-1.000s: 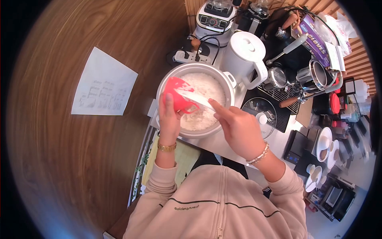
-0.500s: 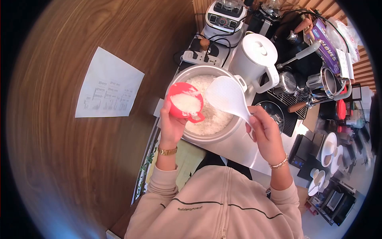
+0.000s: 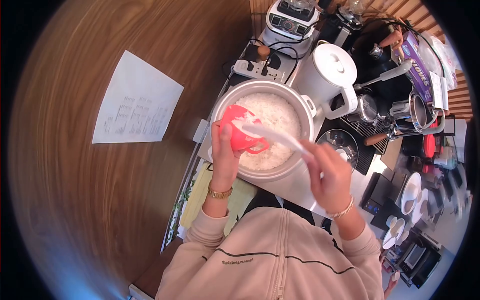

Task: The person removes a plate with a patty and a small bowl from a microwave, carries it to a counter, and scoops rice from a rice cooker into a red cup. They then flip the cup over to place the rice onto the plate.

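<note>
1. Half a second earlier the white paddle (image 3: 278, 138) showed its broad face over the pot (image 3: 269, 174), apart from the red cup (image 3: 239, 136); now its blade had turned nearly edge-on and crossed the cup's mouth.
2. The cup had tipped too, its mouth leaning towards the paddle, so blade and cup met over the pot. I judged it a stroke on the rice inside the cup, though I couldn't tell whether the blade pressed or only skimmed.
3. The left hand (image 3: 226, 142) held the cup above the left part of the pot, fingers curled round its body and thumb against its near side.
4. The right hand (image 3: 329, 175) gripped the paddle's handle, fingers closed on it; blur hid their exact placing.
5. Beneath them the pot stood on the tabletop (image 3: 299, 186) with plenty of rice (image 3: 282, 112) in it, part of it hidden behind the cup and paddle.
6. The jug (image 3: 334, 69) stood close by the pot's side handle, crowding that side. A glass lid (image 3: 336, 138) lay to the right, partly covered by the right hand.
7. Beyond the pot were a power strip (image 3: 256, 70) and a blender (image 3: 287, 34).
</note>
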`<action>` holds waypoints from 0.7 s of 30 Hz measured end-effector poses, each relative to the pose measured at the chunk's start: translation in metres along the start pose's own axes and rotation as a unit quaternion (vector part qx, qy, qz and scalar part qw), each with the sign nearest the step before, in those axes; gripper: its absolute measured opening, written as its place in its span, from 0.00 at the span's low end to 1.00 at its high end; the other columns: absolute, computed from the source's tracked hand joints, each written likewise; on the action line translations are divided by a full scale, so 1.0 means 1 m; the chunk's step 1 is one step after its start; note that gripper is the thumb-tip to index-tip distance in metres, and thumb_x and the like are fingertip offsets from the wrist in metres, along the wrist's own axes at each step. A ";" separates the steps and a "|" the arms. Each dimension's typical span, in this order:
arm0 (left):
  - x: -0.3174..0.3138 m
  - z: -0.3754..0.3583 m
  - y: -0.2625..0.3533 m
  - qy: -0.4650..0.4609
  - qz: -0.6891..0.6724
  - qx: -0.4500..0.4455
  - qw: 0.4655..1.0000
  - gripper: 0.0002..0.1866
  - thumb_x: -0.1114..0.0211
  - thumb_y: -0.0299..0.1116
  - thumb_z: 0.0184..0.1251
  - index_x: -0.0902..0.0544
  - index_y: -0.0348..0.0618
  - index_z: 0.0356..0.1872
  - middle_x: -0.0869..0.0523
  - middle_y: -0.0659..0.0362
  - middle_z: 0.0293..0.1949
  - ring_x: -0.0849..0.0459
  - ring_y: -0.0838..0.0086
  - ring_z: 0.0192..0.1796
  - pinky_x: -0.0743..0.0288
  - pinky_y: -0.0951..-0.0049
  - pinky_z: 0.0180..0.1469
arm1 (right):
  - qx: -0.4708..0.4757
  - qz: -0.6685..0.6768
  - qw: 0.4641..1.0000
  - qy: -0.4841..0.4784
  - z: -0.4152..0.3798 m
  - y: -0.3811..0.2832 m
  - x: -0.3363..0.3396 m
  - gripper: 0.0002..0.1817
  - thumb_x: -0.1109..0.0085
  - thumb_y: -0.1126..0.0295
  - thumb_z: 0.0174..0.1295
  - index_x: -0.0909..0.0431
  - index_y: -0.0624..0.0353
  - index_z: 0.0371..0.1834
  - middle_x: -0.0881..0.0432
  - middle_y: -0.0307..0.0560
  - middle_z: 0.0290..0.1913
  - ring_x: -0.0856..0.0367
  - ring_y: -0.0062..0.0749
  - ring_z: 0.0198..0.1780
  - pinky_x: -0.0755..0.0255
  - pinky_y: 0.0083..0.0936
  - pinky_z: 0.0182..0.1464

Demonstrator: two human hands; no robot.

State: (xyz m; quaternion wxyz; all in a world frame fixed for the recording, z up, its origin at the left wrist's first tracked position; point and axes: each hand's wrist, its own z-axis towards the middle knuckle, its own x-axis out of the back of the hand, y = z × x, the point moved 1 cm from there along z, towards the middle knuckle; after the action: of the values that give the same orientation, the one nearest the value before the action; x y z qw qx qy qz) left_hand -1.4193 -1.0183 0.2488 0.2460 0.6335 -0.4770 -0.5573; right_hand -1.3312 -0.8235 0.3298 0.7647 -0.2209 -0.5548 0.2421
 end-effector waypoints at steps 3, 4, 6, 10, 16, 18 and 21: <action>-0.003 -0.002 -0.003 0.036 -0.008 -0.017 0.999 0.16 0.52 0.43 0.75 0.37 0.44 0.53 0.26 0.55 0.52 0.21 0.70 0.52 0.18 0.64 0.49 | 0.013 0.026 0.999 0.018 -0.020 -0.012 -0.017 0.19 0.37 0.79 0.49 0.18 0.55 0.47 0.26 0.43 0.25 0.26 0.32 0.23 0.33 0.27 0.23; -0.003 -0.001 -0.004 0.040 0.002 -0.020 0.999 0.18 0.53 0.46 0.75 0.36 0.44 0.54 0.26 0.54 0.52 0.20 0.69 0.52 0.18 0.64 0.48 | 0.009 0.028 0.999 0.024 -0.023 -0.014 -0.020 0.20 0.37 0.80 0.48 0.18 0.55 0.47 0.26 0.43 0.25 0.27 0.32 0.22 0.33 0.26 0.23; -0.002 0.000 -0.008 0.044 0.022 -0.022 0.999 0.22 0.55 0.51 0.74 0.36 0.43 0.55 0.25 0.52 0.53 0.19 0.66 0.52 0.18 0.64 0.48 | -0.016 0.044 0.998 0.033 -0.024 -0.011 -0.020 0.19 0.38 0.81 0.49 0.18 0.56 0.47 0.26 0.43 0.26 0.27 0.34 0.22 0.33 0.27 0.24; -0.003 0.000 -0.006 0.037 0.031 -0.044 0.998 0.23 0.54 0.51 0.73 0.35 0.43 0.56 0.25 0.52 0.54 0.19 0.65 0.52 0.17 0.63 0.48 | -0.068 0.078 0.993 0.048 -0.023 -0.004 -0.010 0.16 0.39 0.80 0.52 0.19 0.57 0.45 0.26 0.45 0.24 0.27 0.35 0.22 0.34 0.27 0.24; -0.002 -0.002 -0.009 0.024 -0.030 -0.020 0.999 0.29 0.57 0.55 0.72 0.33 0.40 0.60 0.24 0.52 0.56 0.20 0.66 0.53 0.19 0.64 0.48 | -0.092 0.120 0.987 0.055 -0.023 0.006 -0.015 0.10 0.40 0.77 0.56 0.19 0.59 0.42 0.27 0.49 0.22 0.29 0.36 0.20 0.36 0.26 0.23; -0.002 -0.005 -0.008 0.044 -0.073 0.005 0.996 0.32 0.60 0.58 0.72 0.32 0.39 0.61 0.23 0.52 0.55 0.20 0.67 0.54 0.21 0.63 0.50 | -0.107 0.142 0.984 0.029 -0.015 0.018 -0.011 0.07 0.39 0.75 0.57 0.20 0.59 0.39 0.27 0.49 0.20 0.29 0.37 0.18 0.36 0.26 0.23; 0.002 -0.007 -0.006 0.009 -0.048 0.090 0.995 0.37 0.65 0.63 0.70 0.30 0.39 0.59 0.21 0.52 0.53 0.20 0.66 0.55 0.25 0.64 0.55 | -0.044 0.126 0.987 -0.087 0.009 0.028 0.010 0.04 0.39 0.69 0.59 0.21 0.58 0.33 0.28 0.48 0.15 0.28 0.39 0.16 0.36 0.27 0.22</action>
State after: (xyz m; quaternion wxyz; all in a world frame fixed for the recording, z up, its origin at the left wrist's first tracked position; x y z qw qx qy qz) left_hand -1.4105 -1.0189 0.2452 0.1651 0.6802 -0.4916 -0.5181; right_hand -1.3408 -0.7947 0.3229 0.6665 -0.3005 -0.5972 0.3301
